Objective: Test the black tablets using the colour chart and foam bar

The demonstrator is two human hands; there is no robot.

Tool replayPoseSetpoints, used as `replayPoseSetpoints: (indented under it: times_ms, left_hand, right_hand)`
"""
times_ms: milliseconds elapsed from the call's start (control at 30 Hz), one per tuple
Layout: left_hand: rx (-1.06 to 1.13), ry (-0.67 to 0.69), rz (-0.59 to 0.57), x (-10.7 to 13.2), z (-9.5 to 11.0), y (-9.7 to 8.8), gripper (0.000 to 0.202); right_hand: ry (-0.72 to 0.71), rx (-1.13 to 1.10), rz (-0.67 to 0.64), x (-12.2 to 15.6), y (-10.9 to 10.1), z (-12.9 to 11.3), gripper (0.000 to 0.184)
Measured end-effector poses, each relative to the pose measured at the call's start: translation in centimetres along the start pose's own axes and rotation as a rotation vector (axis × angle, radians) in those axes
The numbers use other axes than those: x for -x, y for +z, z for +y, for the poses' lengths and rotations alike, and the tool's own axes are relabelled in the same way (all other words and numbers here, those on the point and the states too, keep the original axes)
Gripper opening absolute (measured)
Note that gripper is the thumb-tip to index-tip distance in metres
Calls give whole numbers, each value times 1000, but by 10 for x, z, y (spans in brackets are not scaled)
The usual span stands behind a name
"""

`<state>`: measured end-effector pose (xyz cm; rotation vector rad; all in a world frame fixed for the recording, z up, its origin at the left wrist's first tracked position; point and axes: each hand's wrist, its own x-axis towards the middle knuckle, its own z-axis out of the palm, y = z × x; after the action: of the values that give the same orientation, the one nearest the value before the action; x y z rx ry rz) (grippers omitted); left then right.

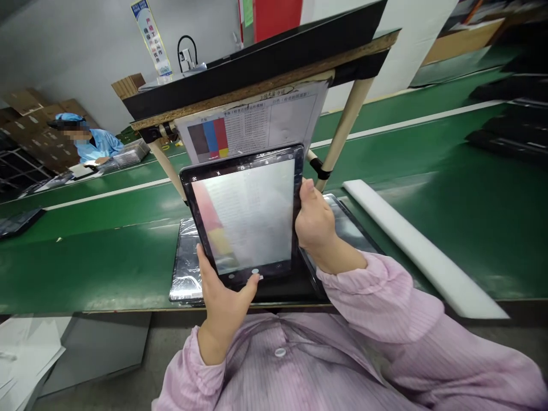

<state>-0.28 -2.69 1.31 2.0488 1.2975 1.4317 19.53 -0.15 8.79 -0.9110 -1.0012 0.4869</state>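
A black-framed tablet (pixel 257 211) is held up and tilted in front of me, its camera screen showing a blurred view of a colour chart. My left hand (pixel 225 302) grips its lower left edge, the thumb at the bottom of the screen near a round button. My right hand (pixel 314 220) is closed around the right edge; most of its fingers are hidden behind. Beyond the tablet hangs a printed sheet (pixel 252 123) with grey, blue, red and yellow blocks. Under it, on the bench, lie a plastic-wrapped tablet (pixel 187 268) to the left and another tablet (pixel 342 222) to the right.
A wooden-edged shelf (pixel 265 74) on pipe legs stands over the green bench (pixel 107 257). A white foam strip (pixel 419 245) lies at right. Dark stacked items (pixel 514 131) sit far right. A co-worker (pixel 92 140) in blue is at far left, near cardboard boxes (pixel 43 125).
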Motion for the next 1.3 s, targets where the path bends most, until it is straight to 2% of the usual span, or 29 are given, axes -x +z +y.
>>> replayPoseSetpoints:
  times_ms: [200, 400, 633, 867, 933, 967, 1033, 1100, 1200, 1300]
  left_hand:
    - [-75, 15, 22, 0, -2, 2, 122]
    - [-105, 10, 10, 1, -3, 1, 125]
    - [-16, -34, 25, 1, 0, 1, 131]
    - [-27, -35, 11, 3, -1, -1, 134]
    - [33, -18, -10, 3, -6, -4, 125]
    - [110, -19, -22, 3, -9, -5, 114]
    - [352, -86, -21, 2, -15, -10, 88]
    - [626, -282, 13, 2, -19, -15, 73]
    - [906, -610, 23, 2, -20, -21, 71]
    - [1020, -713, 1, 4, -18, -24, 67]
  right_hand:
    - [-24, 99, 35, 1, 0, 0, 63]
    - [-9, -26, 15, 1, 2, 1, 63]
    - [73, -10, 4, 4, 2, -4, 63]
    - [82, -34, -34, 4, 1, -7, 68]
    - [79, -61, -31, 4, 1, -7, 66]
    - [80, -73, -26, 5, 1, -7, 66]
    - [90, -96, -21, 8, 1, -8, 64]
    - [74, -102, -38, 13, 0, -11, 63]
    - [-12, -66, -140, 24, -3, -17, 61]
    - [-63, -16, -270, 32, -11, -21, 64]
